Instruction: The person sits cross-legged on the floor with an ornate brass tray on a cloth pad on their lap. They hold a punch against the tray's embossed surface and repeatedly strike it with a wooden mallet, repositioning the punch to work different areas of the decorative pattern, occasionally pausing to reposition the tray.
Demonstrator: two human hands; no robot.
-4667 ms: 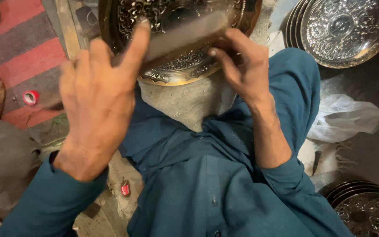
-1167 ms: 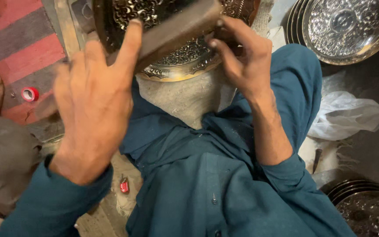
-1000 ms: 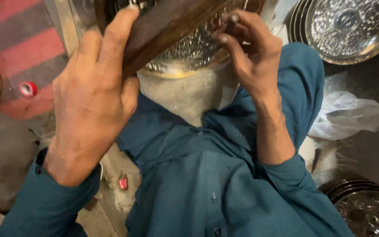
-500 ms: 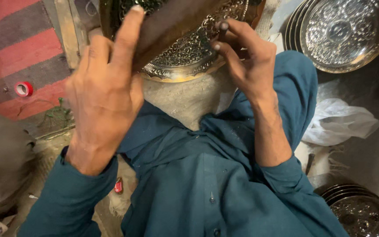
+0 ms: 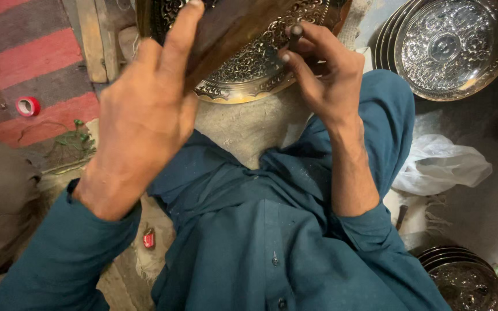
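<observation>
Gripping: wooden block (image 5: 231,29) is clasped by left hand (image 5: 145,115), raised over engraved tray (image 5: 260,63) | small punch (image 5: 296,33) is pinched by right hand (image 5: 327,75), tip on tray | tray is propped against grey pad (image 5: 249,124) between knees.

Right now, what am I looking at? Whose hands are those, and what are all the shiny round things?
The camera sits on a person's head and looks down, so you see their own two hands and their teal clothes. The left hand grips a brown wooden block. The right hand pinches a thin dark metal punch against a round brass-coloured tray with a raised pattern, which rests on a pale cloth pad. To the upper right leans a stack of silvery patterned plates, and more dark plates lie lower right. On the red-striped rug sits a small red tape roll. A white plastic bag lies beside the person's knee.
</observation>
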